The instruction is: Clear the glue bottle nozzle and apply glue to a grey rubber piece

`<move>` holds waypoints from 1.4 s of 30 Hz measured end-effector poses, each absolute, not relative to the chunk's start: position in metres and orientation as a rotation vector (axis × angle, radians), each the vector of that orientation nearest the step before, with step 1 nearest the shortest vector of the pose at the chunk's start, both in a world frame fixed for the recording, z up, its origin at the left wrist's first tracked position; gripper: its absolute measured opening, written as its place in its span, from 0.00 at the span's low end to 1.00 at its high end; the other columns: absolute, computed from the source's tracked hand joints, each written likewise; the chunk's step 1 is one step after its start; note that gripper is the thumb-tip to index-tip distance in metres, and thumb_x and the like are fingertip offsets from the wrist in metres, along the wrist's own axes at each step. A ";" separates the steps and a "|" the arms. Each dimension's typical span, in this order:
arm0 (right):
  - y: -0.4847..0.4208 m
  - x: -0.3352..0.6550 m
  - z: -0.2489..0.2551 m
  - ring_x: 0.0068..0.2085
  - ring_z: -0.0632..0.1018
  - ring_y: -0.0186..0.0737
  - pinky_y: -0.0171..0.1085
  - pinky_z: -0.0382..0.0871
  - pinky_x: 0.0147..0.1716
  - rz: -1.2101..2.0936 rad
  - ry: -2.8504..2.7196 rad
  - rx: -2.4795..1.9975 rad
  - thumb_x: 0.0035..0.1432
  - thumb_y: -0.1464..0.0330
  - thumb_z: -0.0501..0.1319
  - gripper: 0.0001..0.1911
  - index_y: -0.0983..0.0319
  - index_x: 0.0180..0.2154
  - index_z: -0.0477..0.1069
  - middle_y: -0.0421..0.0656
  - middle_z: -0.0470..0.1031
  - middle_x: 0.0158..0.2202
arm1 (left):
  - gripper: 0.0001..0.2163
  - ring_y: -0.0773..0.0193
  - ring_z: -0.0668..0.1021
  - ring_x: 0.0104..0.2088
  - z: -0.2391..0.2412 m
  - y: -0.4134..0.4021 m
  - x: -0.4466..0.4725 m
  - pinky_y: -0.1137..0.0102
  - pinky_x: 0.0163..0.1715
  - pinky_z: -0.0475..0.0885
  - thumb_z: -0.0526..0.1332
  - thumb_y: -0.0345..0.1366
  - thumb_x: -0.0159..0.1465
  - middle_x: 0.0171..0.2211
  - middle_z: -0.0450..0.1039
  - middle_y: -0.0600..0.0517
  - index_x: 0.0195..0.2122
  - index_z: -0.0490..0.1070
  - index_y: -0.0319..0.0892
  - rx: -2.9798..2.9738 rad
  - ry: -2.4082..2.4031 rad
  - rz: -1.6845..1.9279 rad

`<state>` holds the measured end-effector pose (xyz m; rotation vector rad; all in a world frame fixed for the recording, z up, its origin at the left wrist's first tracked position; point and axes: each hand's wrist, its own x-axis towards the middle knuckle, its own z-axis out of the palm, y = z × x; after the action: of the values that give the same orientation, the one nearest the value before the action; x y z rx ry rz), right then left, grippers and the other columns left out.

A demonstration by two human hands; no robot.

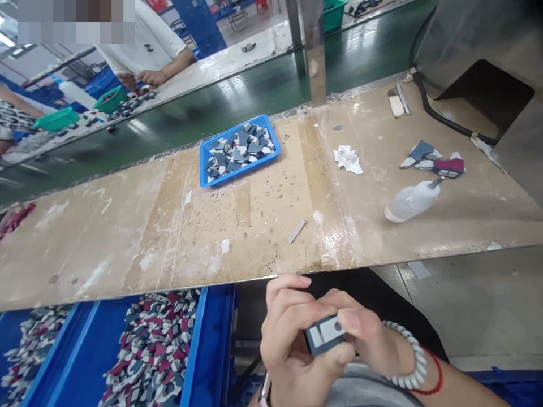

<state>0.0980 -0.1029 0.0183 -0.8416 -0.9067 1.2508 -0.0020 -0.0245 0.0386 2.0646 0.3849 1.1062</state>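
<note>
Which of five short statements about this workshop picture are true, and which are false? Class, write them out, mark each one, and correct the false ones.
1. The left hand and right hand both hold one dark-and-white piece. True.
2. The tray on the bench is red. False: it is blue.
3. In the picture, the bottle is to the right of the crumpled white scrap. True.
4. The beaded bracelet is on the left wrist. False: it is on the right wrist, along with a red cord.
5. A blue bin at the lower left holds only white pieces. False: maroon and dark ones are mixed in too.
</note>
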 end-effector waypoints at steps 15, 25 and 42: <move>-0.104 0.077 -0.008 0.25 0.65 0.38 0.37 0.64 0.26 1.274 -0.711 -0.814 0.58 0.44 0.49 0.27 0.60 0.26 0.62 0.41 0.61 0.22 | 0.13 0.61 0.76 0.32 0.035 -0.021 -0.003 0.63 0.42 0.72 0.69 0.48 0.63 0.26 0.74 0.54 0.35 0.76 0.43 1.916 0.339 1.003; -0.111 0.082 0.022 0.18 0.65 0.30 0.28 0.62 0.21 2.068 -0.049 -0.257 0.59 0.45 0.54 0.28 0.65 0.31 0.69 0.35 0.61 0.20 | 0.19 0.61 0.72 0.29 0.023 -0.015 -0.008 0.68 0.32 0.70 0.60 0.50 0.66 0.25 0.67 0.50 0.25 0.70 0.40 1.231 0.430 0.484; -0.117 0.057 0.028 0.14 0.61 0.30 0.26 0.55 0.13 1.787 0.071 -0.171 0.62 0.37 0.48 0.38 0.65 0.32 0.72 0.36 0.61 0.14 | 0.19 0.60 0.72 0.35 0.030 -0.036 -0.003 0.67 0.44 0.67 0.56 0.48 0.70 0.31 0.70 0.48 0.29 0.72 0.39 0.810 0.468 0.391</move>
<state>0.0575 -0.1174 0.0282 -0.1711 0.0705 1.7866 -0.0033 -0.0361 0.0296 0.8100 0.4678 0.3914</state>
